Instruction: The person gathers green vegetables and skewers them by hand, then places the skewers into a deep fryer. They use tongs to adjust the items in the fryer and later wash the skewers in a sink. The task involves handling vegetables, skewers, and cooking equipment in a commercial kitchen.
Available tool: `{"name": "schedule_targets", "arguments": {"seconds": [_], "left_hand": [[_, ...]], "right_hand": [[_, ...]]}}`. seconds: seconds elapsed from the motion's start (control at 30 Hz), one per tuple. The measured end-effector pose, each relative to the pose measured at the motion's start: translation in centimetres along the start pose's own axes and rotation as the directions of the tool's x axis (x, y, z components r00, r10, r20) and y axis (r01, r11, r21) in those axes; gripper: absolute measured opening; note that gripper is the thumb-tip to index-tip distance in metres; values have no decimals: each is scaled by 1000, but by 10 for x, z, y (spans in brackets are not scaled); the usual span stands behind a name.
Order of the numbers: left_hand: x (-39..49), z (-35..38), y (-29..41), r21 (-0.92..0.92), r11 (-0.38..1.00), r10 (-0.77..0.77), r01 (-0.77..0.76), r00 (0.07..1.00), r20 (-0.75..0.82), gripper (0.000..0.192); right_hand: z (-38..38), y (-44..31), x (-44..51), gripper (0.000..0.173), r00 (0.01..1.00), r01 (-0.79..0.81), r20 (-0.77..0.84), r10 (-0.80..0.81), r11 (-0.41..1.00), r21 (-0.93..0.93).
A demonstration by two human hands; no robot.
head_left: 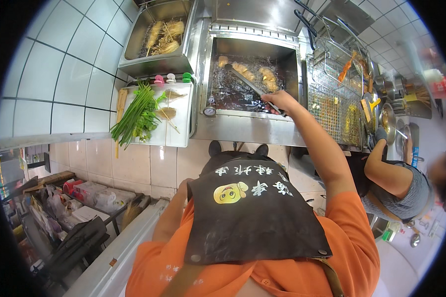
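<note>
My right hand (280,102) grips metal tongs (249,83) over the fryer vat (255,111). The dark tips of the tongs reach into the bubbling oil (230,94), beside a golden fried piece (242,70). A smaller round piece (223,61) floats to the left of the tips, and a larger battered piece (268,78) lies to the right. On the vat's front left corner sits a dial thermometer (210,110). My left hand (186,184) is down at my side, mostly hidden by the black apron (258,222); whether it holds anything does not show.
Left of the vat, a white tray (184,126) bears green stalks (133,113) and skewers (167,113). Behind it, a steel basin (124,55) holds skewered enoki-like bundles (171,31). Wire baskets (325,111) stand at right, near a co-worker's gloved hand (381,133).
</note>
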State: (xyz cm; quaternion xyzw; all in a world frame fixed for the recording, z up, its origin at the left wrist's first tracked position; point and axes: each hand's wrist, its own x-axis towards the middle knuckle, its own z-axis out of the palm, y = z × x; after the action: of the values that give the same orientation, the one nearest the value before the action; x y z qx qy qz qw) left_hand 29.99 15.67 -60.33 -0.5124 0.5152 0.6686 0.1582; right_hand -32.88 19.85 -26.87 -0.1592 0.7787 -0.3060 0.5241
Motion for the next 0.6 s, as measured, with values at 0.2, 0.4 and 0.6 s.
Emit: {"name": "schedule_targets", "arguments": {"seconds": [0.2,0.4,0.6], "left_hand": [[-17,8,24,234,972,14,-13,1000,0,29],[-42,19,20,462,886,101,-38,988,-113,33],[-53,14,35,279,960,83,-8,963,-257,39]], "right_hand": [[36,-13,53,31,1000,-15,-9,17,981,193],[36,-7,37,44,982,143,-114,-154,985,-97],[20,32,-29,49,969,164,-184,-165,986,-25]]}}
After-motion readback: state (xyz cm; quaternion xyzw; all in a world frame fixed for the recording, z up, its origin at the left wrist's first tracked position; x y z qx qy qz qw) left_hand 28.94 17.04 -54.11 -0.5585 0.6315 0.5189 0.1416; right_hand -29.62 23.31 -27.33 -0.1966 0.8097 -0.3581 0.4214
